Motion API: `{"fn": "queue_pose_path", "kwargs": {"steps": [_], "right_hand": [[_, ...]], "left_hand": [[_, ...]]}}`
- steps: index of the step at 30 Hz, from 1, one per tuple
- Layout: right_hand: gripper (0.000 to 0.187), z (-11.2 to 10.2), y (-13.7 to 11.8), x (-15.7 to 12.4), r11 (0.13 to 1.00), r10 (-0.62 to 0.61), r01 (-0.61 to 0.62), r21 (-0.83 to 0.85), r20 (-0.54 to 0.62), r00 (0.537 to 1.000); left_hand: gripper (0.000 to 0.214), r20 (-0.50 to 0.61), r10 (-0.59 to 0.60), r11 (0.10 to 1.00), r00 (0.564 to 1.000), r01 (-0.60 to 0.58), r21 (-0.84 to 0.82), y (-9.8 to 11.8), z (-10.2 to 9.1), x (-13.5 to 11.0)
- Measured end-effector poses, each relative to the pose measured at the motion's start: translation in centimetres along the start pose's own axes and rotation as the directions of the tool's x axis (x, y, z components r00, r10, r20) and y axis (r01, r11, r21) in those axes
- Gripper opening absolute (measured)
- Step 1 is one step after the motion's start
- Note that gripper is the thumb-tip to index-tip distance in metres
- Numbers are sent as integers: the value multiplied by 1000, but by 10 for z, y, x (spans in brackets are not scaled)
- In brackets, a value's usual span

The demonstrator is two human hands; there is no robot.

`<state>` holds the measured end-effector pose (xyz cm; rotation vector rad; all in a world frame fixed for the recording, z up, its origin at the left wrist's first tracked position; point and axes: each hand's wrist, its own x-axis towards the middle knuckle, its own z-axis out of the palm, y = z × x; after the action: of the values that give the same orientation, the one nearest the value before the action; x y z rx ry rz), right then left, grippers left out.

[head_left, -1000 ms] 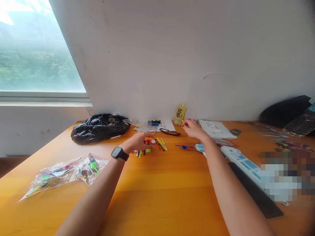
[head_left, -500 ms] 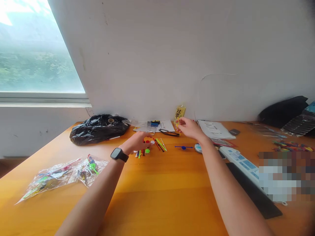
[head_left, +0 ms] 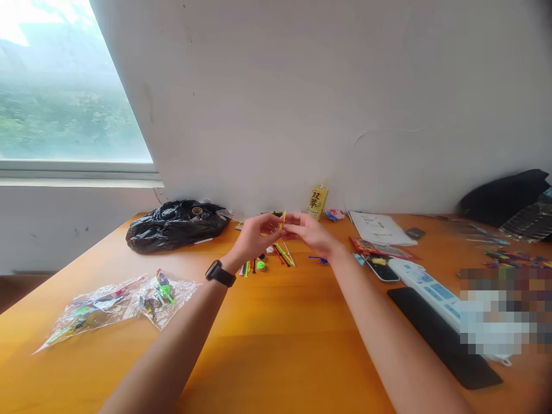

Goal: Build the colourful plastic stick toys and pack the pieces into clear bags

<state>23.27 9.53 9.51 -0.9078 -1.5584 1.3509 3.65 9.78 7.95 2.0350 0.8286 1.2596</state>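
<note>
Off to the left of the grip I see clear bags (head_left: 95, 310) of coloured pieces (head_left: 165, 291) and a black bag (head_left: 172, 230), then the left hand (head_left: 255, 234), fingertips curled close against a yellow stick (head_left: 284, 217), though I can't tell whether they pinch it. The stick stands upright between both hands, pinched by the right hand (head_left: 310, 232); a yellow pack (head_left: 318, 202) sits behind, a power strip (head_left: 431, 287) well rightward.

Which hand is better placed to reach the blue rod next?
Probably the right hand: the blue rod lies close by its wrist, while the left hand is farther away. Both are at the yellow piece, though.
</note>
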Motion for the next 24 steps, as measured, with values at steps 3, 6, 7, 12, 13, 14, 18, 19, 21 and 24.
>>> {"fn": "queue_pose_path", "kwargs": {"steps": [3, 6, 7, 12, 13, 14, 18, 19, 21, 24], "right_hand": [[24, 2, 5, 2, 998, 30, -30, -54, -4, 1000], [17, 3, 8, 3, 993, 17, -17, -113, 0, 1000], [15, 3, 9, 3, 993, 15, -14, -114, 5, 1000], [11, 8, 16, 2, 985, 56, -43, -167, 74, 996], [10, 8, 20, 3, 977, 71, -54, -204, 78, 994], [11, 8, 24, 4, 965, 89, -68, -254, 71, 994], [13, 3, 45, 10, 784, 120, -126, -608, -51, 991], [11, 1, 50, 12, 728, 114, -136, -672, -77, 990], [11, -2, 58, 13, 654, 110, -150, -742, -103, 989], [12, -3, 64, 12, 595, 116, -164, -787, -117, 986]], "left_hand": [[31, 14, -1, 1000, 1000, 1, -7, -5, -3, 0], [30, 63, -12, 999, 998, 14, -31, -4, -6, -2], [30, 78, -22, 999, 997, 25, -42, -3, -6, -2], [24, 161, -96, 990, 982, 110, -85, -2, -9, -4], [22, 178, -109, 988, 978, 126, -85, -4, -10, -4], [21, 191, -124, 988, 974, 139, -72, -6, -11, -5], [21, 234, -159, 983, 959, 131, 130, -14, -13, -8], [18, 248, -151, 977, 957, 106, 185, -15, -12, -9], [11, 311, -135, 965, 941, 55, 255, -14, -9, -12], [13, 428, -185, 954, 885, 57, 296, -13, -5, -16]]}}
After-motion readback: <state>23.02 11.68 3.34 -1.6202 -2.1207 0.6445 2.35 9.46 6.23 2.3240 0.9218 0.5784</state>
